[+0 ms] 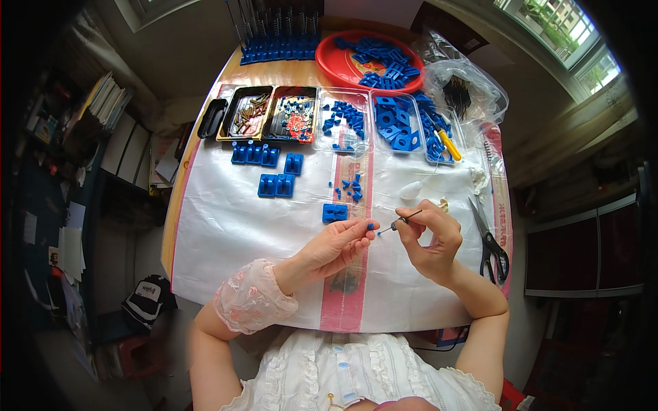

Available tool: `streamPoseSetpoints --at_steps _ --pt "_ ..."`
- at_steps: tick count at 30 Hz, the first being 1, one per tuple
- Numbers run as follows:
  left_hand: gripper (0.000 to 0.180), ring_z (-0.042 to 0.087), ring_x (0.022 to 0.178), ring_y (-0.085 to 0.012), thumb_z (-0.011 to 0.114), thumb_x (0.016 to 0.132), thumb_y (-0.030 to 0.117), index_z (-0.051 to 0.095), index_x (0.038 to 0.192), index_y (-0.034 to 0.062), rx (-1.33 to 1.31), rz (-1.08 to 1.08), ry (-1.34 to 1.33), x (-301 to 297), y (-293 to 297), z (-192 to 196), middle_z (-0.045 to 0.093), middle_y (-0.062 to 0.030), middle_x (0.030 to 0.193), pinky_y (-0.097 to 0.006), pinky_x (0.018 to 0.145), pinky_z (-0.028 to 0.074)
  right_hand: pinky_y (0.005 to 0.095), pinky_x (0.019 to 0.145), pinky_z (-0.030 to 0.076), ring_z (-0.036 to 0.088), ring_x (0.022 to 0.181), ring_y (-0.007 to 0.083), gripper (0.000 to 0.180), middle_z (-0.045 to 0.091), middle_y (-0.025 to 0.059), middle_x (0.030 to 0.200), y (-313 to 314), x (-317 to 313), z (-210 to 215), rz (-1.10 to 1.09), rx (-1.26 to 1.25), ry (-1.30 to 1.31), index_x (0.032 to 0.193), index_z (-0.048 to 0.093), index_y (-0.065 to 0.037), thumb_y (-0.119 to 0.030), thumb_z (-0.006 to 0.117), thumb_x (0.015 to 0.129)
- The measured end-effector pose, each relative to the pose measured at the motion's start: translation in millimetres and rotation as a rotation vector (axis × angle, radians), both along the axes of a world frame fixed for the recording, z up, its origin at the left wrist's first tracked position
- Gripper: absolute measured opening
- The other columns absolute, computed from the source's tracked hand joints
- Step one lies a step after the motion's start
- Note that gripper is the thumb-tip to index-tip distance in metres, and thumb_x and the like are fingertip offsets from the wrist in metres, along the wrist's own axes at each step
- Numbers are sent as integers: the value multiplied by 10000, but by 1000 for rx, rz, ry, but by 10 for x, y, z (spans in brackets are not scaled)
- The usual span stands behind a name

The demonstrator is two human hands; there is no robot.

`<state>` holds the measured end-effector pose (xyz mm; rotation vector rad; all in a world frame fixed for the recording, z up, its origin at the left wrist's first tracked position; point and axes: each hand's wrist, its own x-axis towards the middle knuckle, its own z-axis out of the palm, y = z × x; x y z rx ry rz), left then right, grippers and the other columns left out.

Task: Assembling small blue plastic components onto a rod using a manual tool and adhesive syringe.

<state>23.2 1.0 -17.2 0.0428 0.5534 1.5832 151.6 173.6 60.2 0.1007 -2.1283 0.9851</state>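
Window (588, 51) is letting in daylight, upper right (greenery (540, 29) outside); grey wall (181, 51) is rising upper left; cluttered shelving (44, 171) is lining the left; dark-red cabinet (565, 255) is standing right.

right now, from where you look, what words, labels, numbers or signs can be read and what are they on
White sheet, pink band at its right edge: large red characters, wording not copied here.
Same sheet, middle pink stripe: faint printing, too blurred to read.
Black-and-white backpack: lettering on its pale front patch, wording not copied here.
Paper stack at left: any print is too small to read.
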Motion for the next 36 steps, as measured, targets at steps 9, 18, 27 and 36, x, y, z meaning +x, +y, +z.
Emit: streamPoseSetpoints --at_steps 9,18,27,36 --pt "317 684 1029 -92 681 1032 76 632 1339 13 -19 48 200 46 2 108 700 -60 1156 -199 922 590 259 478 373 530 534 99 253 622 41 703 16 6 -18 0 0 -7 1020 746 -3 87 803 791" --pt "229 661 1045 -85 707 1015 69 672 1242 67 -70 19 482 101 -7 116 720 -56 1206 -237 918 540 255 478 369 525 532 97 268 612 37 693 12 8 -25 6 0 -9 1034 750 -8 90 799 790" --pt "251 653 996 -79 697 1021 72 649 1267 80 -46 30 458 102 -8 95 720 -47 1197 -246 901 545 254 481 374 532 534 99 278 617 35 691 8 13 -38 14 -4 -1 1048 753 -8 92 794 792" --pt "253 654 1014 -90 694 1024 79 632 1269 84 -4 15 419 107 -17 74 696 -36 1199 -249 892 538 223 529 410 555 582 80 216 639 53 740 -30 52 10 26 -21 -55 995 746 33 127 764 800"
